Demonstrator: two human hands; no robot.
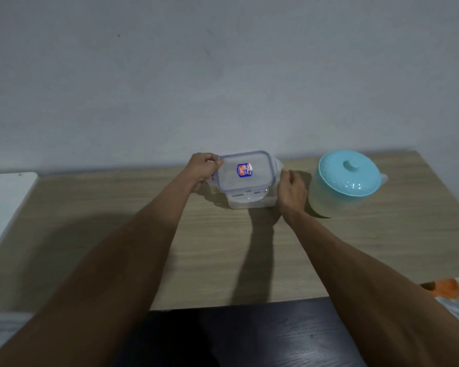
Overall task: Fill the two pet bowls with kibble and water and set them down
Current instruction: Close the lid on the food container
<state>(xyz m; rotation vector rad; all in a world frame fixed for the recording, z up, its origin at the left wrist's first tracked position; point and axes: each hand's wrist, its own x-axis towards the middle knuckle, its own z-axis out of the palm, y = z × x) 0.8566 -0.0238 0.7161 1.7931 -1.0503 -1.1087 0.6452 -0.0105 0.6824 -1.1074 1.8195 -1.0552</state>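
Wood makes up the big table (223, 255) I see through the head camera. Near its far right corner stands a see-through jug (331, 200) with a blue-green top (347, 173). By the middle of the far edge sits a clear plastic box (252, 203). Its clear lid (231, 178) has a blue rim and is tilted above the box, with the near side low. My left hand (200, 166) pinches the left end of the lid. My right hand (292, 190) is curled up against the right end of the box, just beside the lid's flap. I cannot tell if it holds anything. A small blue and red sticker (244, 170) sits in the middle of the lid. Its words are too blurry to read.
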